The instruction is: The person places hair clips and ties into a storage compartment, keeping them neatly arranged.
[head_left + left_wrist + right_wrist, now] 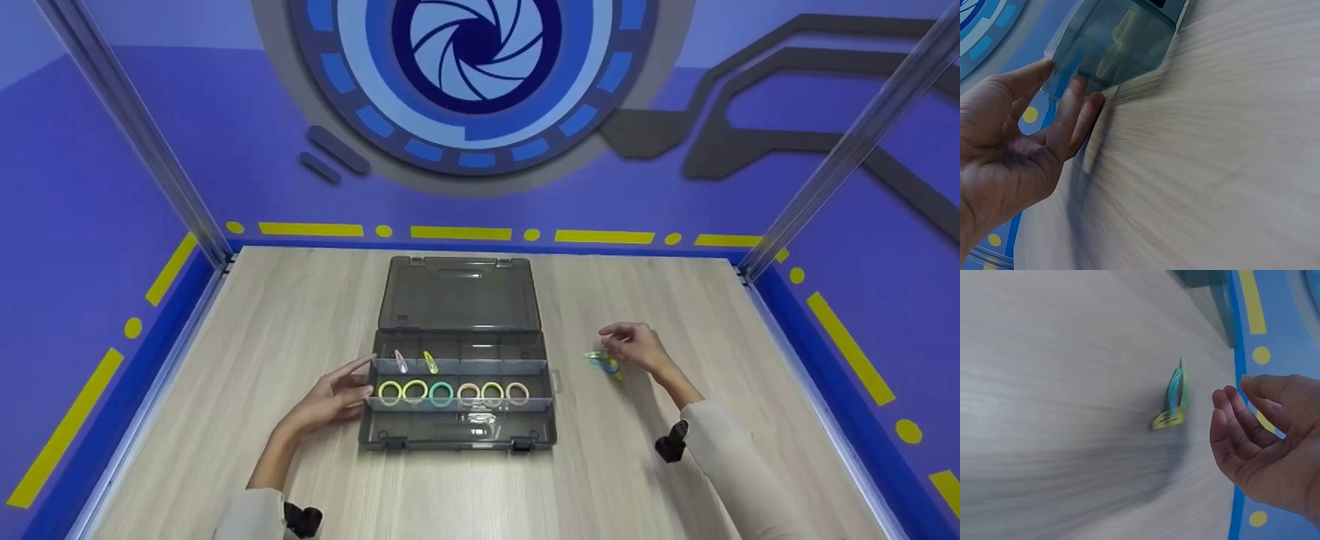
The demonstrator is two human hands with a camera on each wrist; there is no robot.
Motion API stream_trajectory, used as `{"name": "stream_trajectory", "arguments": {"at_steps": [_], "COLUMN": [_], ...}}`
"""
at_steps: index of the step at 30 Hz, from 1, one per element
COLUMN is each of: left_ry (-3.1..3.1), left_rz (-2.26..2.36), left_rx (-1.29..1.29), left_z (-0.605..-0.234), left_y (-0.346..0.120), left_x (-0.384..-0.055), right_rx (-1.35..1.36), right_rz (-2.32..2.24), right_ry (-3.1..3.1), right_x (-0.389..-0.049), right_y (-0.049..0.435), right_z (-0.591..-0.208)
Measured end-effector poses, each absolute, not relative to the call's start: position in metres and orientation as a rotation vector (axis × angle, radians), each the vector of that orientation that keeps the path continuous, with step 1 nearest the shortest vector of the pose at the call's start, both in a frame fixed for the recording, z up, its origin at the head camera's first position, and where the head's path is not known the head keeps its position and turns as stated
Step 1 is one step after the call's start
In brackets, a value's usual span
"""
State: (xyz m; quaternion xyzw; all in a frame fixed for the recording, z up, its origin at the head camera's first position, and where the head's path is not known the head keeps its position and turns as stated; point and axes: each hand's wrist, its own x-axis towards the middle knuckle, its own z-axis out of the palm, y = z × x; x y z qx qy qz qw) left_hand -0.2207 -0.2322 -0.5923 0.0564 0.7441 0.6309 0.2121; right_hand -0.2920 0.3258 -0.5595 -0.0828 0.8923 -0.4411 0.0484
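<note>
A dark see-through organizer box (459, 427) lies on the table with its lid folded back. My left hand (328, 397) is at the box's left side, its fingertips touching the wall; the left wrist view shows the fingers (1064, 115) against the clear side. Two hair clips, a pink one (400, 361) and a yellow one (430, 363), stand along the back divider. Several ring-shaped hair ties (441, 394) sit in a row in the middle compartment. My right hand (637, 349), fingers loosely bent and holding nothing, hovers beside a small pile of green, blue and yellow hair clips (1174, 396).
The wooden table (300, 300) is enclosed by blue printed walls (187, 135) at the back and sides, with metal posts (146, 142) at the corners. The open lid (461, 296) lies flat behind the box. A black wrist camera (673, 442) sits at the right sleeve.
</note>
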Motion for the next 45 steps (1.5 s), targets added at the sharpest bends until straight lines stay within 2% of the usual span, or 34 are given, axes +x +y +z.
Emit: {"name": "stream_trajectory", "arguments": {"at_steps": [9, 31, 40, 45], "left_ry": [2.067, 2.04, 2.045, 2.072], "left_rz": [1.752, 1.773, 1.769, 1.749], "left_rx": [0.166, 0.195, 0.209, 0.217], "left_z": [-0.593, -0.596, -0.597, -0.597], "left_y": [-0.233, -0.234, -0.233, -0.234], "left_x": [-0.221, -0.221, -0.22, -0.22], "right_rx": [-0.438, -0.473, -0.206, -0.228], "right_rz": [-1.183, -1.093, -1.253, -1.385], "right_ry": [2.797, 2.793, 2.668, 2.63], "right_x": [-0.298, -0.3, -0.299, -0.298], "right_y": [0.328, 0.318, 0.317, 0.314], "right_z": [-0.586, -0.587, -0.582, -0.573]}}
